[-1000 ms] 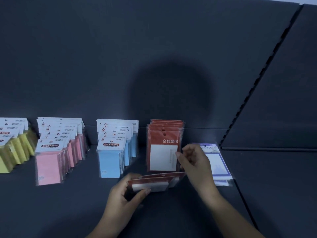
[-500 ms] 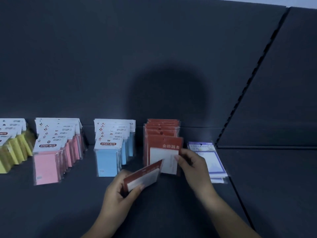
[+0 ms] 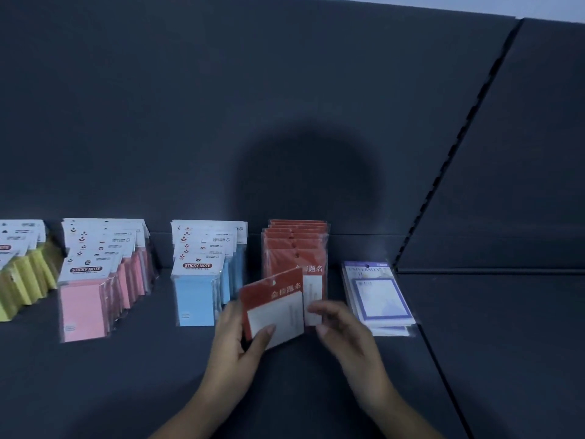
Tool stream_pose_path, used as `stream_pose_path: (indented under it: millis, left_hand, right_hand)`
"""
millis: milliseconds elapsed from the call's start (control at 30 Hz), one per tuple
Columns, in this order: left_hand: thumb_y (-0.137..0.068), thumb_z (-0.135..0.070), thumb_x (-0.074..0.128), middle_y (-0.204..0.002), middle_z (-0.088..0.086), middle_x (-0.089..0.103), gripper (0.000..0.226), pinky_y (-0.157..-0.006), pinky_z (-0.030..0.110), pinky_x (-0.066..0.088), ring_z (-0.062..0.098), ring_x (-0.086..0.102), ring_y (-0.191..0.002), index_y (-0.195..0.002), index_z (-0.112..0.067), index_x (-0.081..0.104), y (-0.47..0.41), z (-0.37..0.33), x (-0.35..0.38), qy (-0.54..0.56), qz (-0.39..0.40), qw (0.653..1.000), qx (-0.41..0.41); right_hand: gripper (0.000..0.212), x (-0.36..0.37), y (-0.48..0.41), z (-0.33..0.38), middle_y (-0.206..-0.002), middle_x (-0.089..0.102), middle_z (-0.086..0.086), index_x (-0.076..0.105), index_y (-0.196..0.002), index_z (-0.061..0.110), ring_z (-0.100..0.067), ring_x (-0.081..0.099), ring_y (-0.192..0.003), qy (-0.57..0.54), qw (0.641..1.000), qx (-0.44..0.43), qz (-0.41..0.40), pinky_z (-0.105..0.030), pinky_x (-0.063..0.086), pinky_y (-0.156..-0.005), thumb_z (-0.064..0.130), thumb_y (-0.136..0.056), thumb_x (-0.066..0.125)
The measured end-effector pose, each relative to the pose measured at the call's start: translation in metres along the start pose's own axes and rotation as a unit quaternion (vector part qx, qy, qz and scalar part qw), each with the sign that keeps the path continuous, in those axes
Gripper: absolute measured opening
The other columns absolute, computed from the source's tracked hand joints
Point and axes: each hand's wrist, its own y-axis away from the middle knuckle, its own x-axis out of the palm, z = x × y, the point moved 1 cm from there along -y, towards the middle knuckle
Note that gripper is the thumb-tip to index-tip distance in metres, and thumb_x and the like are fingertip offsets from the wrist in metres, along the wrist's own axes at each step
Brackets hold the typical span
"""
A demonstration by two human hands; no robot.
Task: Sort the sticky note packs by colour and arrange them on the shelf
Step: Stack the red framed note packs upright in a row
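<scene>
Shelf: dark grey board [image 3: 126, 391].
Left hand [image 3: 237, 343]: we pinch red plastic-wrapped pack [image 3: 275, 308].
Right hand [image 3: 342, 331]: loose, empty.
Feel: likely light, slippery; grip edges.

Left grip [image 3: 237, 337]: thumb across the lower front of the red pack [image 3: 272, 307], fingers behind it, pack held tilted. Right grip [image 3: 345, 334]: fingers loosely bent, holding nothing, just right of the pack. Both forearms extend below the pack

Five pack groups [image 3: 196, 274], two hands [image 3: 234, 343]
</scene>
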Motion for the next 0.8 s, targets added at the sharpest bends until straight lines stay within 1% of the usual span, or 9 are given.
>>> stream_pose_path:
  millis: [100,200,267,367,400,467,567,733,800]
  left_hand:
    - [-0.08,-0.04,0.06,-0.115,-0.014,0.035,0.043,-0.096,0.018,0.028,-0.005,0.028,-0.112,-0.119,-0.026,0.048,-0.01,0.001,0.012,-0.093,-0.035,0.995,0.021]
    - [-0.083,-0.025,0.069,-0.135,0.0,0.031,0.057,-0.107,0.029,0.025,0.007,0.023,-0.128,-0.131,-0.01,0.041,-0.02,0.005,0.022,-0.113,-0.051,0.992,0.005]
    - [-0.084,-0.023,0.066,-0.146,0.001,0.029,0.073,-0.112,0.03,0.024,0.011,0.026,-0.135,-0.143,-0.009,0.025,-0.026,0.006,0.027,-0.075,-0.026,0.997,-0.026]
    - [-0.089,-0.024,0.059,-0.15,-0.003,0.029,0.078,-0.114,0.029,0.025,0.008,0.03,-0.136,-0.149,-0.015,0.009,-0.035,0.005,0.036,-0.012,0.021,0.997,-0.073]
    - [-0.091,-0.021,0.057,-0.147,-0.003,0.035,0.072,-0.112,0.028,0.03,0.006,0.036,-0.132,-0.147,-0.018,0.013,-0.038,0.004,0.038,0.014,0.026,0.996,-0.081]
    - [-0.091,-0.01,0.054,-0.132,-0.009,0.05,0.056,-0.098,0.016,0.041,-0.002,0.049,-0.119,-0.134,-0.036,0.029,-0.045,0.003,0.04,0.056,0.027,0.995,-0.079]
    - [-0.088,0.001,0.052,-0.12,-0.019,0.054,0.056,-0.083,0.004,0.041,-0.012,0.053,-0.107,-0.116,-0.045,0.036,-0.054,0.0,0.044,0.085,0.028,0.993,-0.073]
    - [-0.082,0.001,0.055,-0.125,-0.024,0.052,0.076,-0.093,0.016,0.042,-0.01,0.051,-0.112,-0.122,-0.058,0.029,-0.05,0.0,0.052,0.085,0.008,0.994,-0.07]
    - [-0.08,0.004,0.054,-0.131,-0.018,0.05,0.08,-0.1,0.024,0.041,-0.005,0.048,-0.119,-0.134,-0.049,0.026,-0.049,0.003,0.053,0.098,0.005,0.993,-0.068]
  right_hand:
    - [0.047,0.007,0.003,-0.014,-0.134,0.04,0.009,0.05,-0.119,0.024,0.002,0.034,-0.127,0.151,0.988,-0.027,-0.029,-0.006,0.024,-0.103,0.006,-0.08,0.068]
    - [0.078,0.016,-0.008,-0.024,-0.148,0.017,0.009,0.014,-0.143,0.018,-0.001,0.013,-0.137,0.195,0.978,0.05,-0.056,-0.001,0.005,-0.105,0.015,-0.085,0.065]
    - [0.085,0.02,-0.02,-0.028,-0.154,0.011,0.003,0.002,-0.147,0.011,-0.007,0.01,-0.141,0.196,0.976,0.083,-0.042,-0.008,0.005,-0.109,0.018,-0.087,0.062]
    - [0.083,0.025,-0.036,-0.024,-0.153,0.023,0.0,0.006,-0.149,0.011,-0.011,0.024,-0.14,0.164,0.981,0.095,-0.034,-0.024,0.02,-0.115,0.012,-0.086,0.061]
    - [0.081,0.026,-0.04,-0.024,-0.152,0.026,-0.002,0.009,-0.148,0.01,-0.012,0.028,-0.139,0.154,0.983,0.098,-0.033,-0.029,0.024,-0.115,0.01,-0.086,0.061]
    - [0.077,0.026,-0.047,-0.023,-0.15,0.031,-0.006,0.013,-0.147,0.007,-0.015,0.031,-0.137,0.138,0.985,0.096,-0.041,-0.034,0.029,-0.113,0.003,-0.086,0.059]
    - [0.074,0.026,-0.056,-0.023,-0.146,0.035,-0.007,0.015,-0.147,0.008,-0.015,0.035,-0.135,0.105,0.989,0.087,-0.061,-0.036,0.031,-0.112,-0.005,-0.086,0.054]
    - [0.075,0.031,-0.058,-0.025,-0.139,0.044,-0.001,0.019,-0.145,0.015,-0.01,0.045,-0.127,0.096,0.991,0.068,-0.059,-0.037,0.038,-0.108,-0.007,-0.081,0.053]
    - [0.077,0.03,-0.058,-0.026,-0.139,0.044,-0.001,0.019,-0.145,0.015,-0.01,0.044,-0.128,0.088,0.992,0.061,-0.064,-0.038,0.038,-0.108,-0.006,-0.079,0.055]
